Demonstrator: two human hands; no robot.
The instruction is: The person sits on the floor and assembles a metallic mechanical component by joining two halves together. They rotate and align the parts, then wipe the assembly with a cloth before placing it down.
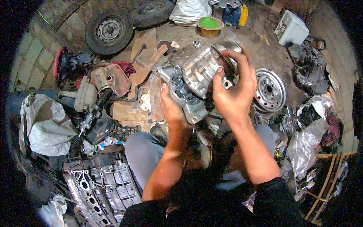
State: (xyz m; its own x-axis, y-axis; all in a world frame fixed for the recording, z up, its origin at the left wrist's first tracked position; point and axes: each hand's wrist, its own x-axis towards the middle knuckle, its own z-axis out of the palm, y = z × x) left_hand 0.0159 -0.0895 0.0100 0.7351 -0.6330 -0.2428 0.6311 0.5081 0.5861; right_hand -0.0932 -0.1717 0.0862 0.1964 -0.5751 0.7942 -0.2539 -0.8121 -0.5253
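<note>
In front of me, between my knees, my left hand (173, 109) is closed around a silvery cast-metal housing (194, 112) with bolt ears and an open, ribbed inside. Its fingers lie mostly hidden underneath. A rounded cylindrical metal housing (202, 68) rests tilted against its upper right. My right hand (236, 92) grips this second part from the right, the thumb on its near side and the fingers curled over its far edge. The two housings touch or overlap; whether they are joined cannot be told.
A ribbed engine part (113, 185) lies lower left, by a white sack (49, 125). Flat cardboard (145, 41) covers floor ahead. Tyred wheels (109, 32) lean at the back, near a bowl (210, 28). A bare steel rim (269, 90) and plastic wrap (308, 147) are right.
</note>
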